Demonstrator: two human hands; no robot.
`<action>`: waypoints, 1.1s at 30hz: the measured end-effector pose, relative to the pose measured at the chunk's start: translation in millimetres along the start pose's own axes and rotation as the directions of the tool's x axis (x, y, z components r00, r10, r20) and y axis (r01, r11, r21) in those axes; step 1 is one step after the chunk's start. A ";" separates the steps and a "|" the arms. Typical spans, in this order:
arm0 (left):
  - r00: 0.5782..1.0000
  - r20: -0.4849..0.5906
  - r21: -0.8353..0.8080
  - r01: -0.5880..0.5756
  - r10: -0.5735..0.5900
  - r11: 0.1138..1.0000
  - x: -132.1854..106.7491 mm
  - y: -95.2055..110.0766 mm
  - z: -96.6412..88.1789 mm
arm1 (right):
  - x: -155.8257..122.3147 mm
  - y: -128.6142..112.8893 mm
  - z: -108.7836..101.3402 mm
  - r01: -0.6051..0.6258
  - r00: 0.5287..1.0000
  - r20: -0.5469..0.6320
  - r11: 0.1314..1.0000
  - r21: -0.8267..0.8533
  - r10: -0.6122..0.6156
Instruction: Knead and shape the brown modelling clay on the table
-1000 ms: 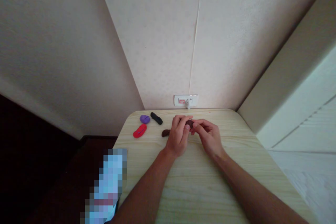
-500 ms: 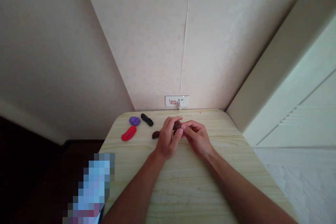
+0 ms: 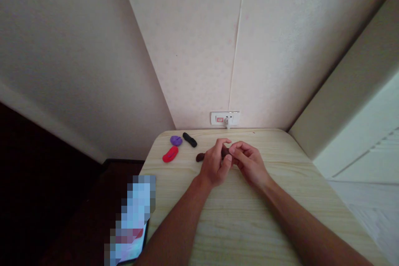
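Observation:
Over the far part of the table, my left hand (image 3: pixel 215 164) curls round a lump of dark brown modelling clay (image 3: pixel 225 152). My right hand (image 3: pixel 249 161) pinches the same lump between thumb and fingertips from the right side. Fingers hide much of the clay's shape. Another dark brown clay piece (image 3: pixel 200 157) lies on the table and pokes out to the left of my left hand, which partly covers it. Further left sit a black clay roll (image 3: pixel 190 139), a purple clay lump (image 3: pixel 176 140) and a red clay piece (image 3: pixel 170 154) with a purple streak.
The pale wood-grain table (image 3: pixel 230 228) stands against a papered wall. Behind it is a wall socket (image 3: pixel 225 118) with a white plug in it. A phone-like screen (image 3: pixel 132 220), mostly pixelated, is at the table's left edge. A white cabinet (image 3: pixel 358 133) rises on the right.
My view has swung left, so everything appears further right. Both hands stay on the brown clay, with only slight finger movement; the clay on the table has not moved.

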State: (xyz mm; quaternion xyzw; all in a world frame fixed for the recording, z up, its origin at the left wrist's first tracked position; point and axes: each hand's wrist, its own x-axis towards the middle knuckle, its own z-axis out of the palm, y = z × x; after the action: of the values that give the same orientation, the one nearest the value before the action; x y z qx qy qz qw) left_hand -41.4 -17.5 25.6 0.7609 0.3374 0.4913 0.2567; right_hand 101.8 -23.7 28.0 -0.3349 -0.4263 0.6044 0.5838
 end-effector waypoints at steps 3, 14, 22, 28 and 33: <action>0.999 0.043 0.026 -0.035 0.034 0.999 -0.7 1.0 -1.3 | -0.5 -0.3 1.3 -0.021 1.000 0.007 1.000 -0.014 0.021; 0.998 0.033 -0.172 0.050 -0.045 0.984 -2.9 -5.8 -0.6 | -5.0 1.6 0.6 -0.083 0.991 0.111 0.996 0.026 0.080; 0.998 0.036 -0.216 0.061 -0.055 0.974 -3.8 -2.3 -1.1 | -4.5 5.2 6.6 -0.156 0.980 0.123 0.988 0.004 0.155; 0.966 -0.059 -0.249 0.229 -0.251 0.941 -3.5 -3.7 6.0 | -5.1 5.9 9.3 -0.100 0.989 0.111 0.995 0.023 0.096; 0.942 -0.178 -0.177 0.254 -0.285 0.951 0.0 -8.1 8.8 | -8.2 3.2 9.9 0.024 0.997 0.077 0.996 -0.082 -0.018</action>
State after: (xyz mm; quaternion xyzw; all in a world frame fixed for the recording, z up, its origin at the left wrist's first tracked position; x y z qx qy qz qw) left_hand -35.4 -12.8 16.3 0.6319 0.4244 0.5501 0.3434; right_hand 92.3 -33.0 28.4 -0.3311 -0.4766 0.5923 0.5589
